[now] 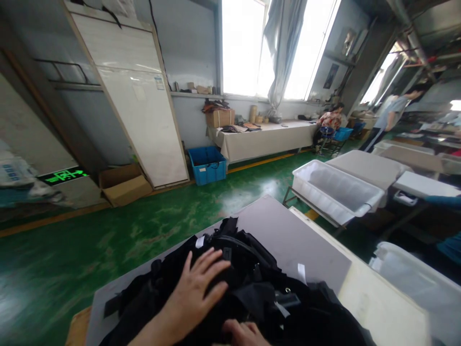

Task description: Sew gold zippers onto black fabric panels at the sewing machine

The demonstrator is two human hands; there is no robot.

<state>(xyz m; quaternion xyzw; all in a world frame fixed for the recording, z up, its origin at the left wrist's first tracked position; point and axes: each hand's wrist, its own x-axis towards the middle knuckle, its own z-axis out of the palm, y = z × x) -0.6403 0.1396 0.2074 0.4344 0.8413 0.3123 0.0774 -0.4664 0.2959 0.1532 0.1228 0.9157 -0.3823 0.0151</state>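
Note:
A heap of black cloth pieces lies across the grey tabletop, with straps, small white tags and a metal ring showing in it. My left hand rests on the left part of the heap, palm down, its fingers stretched out and apart. At the bottom edge of the view my right hand shows only in part. Its fingers are curled in against the black cloth, and what they grip, if anything, is hidden.
Beyond the table runs a green floor with a blue crate and a cardboard box. White plastic bins stand to the right. A seated person and a standing person are further back; a blue sleeve shows at right.

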